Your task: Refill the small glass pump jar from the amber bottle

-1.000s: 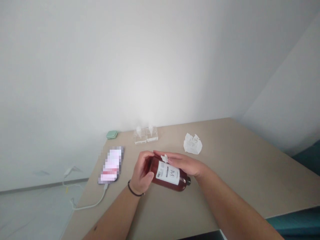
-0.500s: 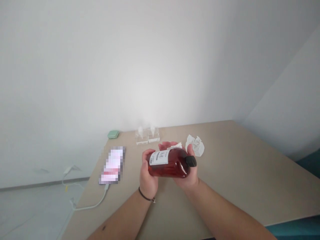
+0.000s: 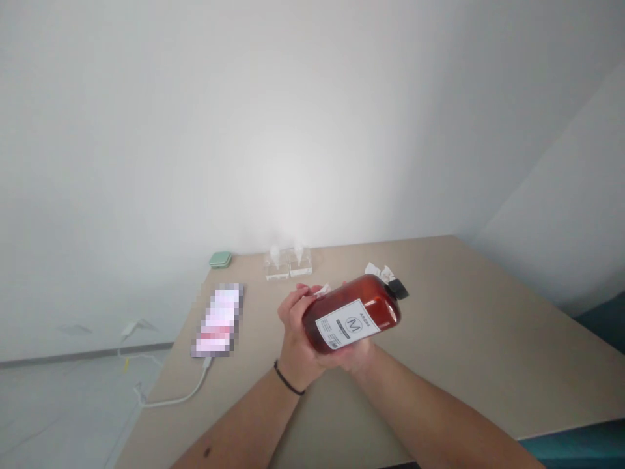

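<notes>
A brown-red bottle with a black cap and a white label is held tilted above the table, its cap end up and to the right. My left hand is closed around the base end. From beneath, my right hand clasps the bottle, most of its fingers hidden behind it. A piece of white tissue shows at the bottle's far side by the fingertips; how it is held is mostly hidden. Behind the cap lies a crumpled tissue, partly covered.
On the beige table, a phone lies at the left with a white cable attached. Two clear square holders with white-topped pieces stand near the wall. A small green case sits at the back left corner.
The bottle has turned so its label faces me more fully, and its cap end has swung up and right. My left hand has shifted around the base; my right hand is now more hidden underneath.
</notes>
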{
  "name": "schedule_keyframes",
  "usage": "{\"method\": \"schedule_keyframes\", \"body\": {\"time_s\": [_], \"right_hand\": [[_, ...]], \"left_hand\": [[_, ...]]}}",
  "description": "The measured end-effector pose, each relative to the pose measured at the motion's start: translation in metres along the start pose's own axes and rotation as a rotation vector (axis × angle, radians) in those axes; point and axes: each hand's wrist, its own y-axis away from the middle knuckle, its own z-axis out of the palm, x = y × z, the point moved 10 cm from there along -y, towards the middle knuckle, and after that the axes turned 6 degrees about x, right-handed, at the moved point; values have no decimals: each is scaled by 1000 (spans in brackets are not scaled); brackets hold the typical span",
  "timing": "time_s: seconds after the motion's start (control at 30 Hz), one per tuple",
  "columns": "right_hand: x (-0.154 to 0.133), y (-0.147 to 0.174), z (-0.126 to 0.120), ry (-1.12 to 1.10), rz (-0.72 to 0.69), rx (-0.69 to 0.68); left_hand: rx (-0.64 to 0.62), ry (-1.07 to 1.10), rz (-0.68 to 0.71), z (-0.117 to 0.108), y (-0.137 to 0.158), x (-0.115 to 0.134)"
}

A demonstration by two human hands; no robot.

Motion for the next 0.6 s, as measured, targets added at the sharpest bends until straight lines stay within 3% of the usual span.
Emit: {"method": "schedule_keyframes", "body": {"time_s": [0.1,0.2,0.3,0.43,0.6], "right_hand": [[13,-3,2,-178,131,24],[7,-9,0,-223,144,67],[-7,-16,-9,-239,142,101],[-28,-27,-45,-253,59,263],[-52,-45,-100,-73,-81,426]], "left_hand": [[-7,-63,52,-7,-8,5],[1,-196,122,-8,-15,6],[-72,-320,184,1,-18,3],[-187,-425,194,14,-15,-4],[-255,-376,148,18,-7,-15]]}}
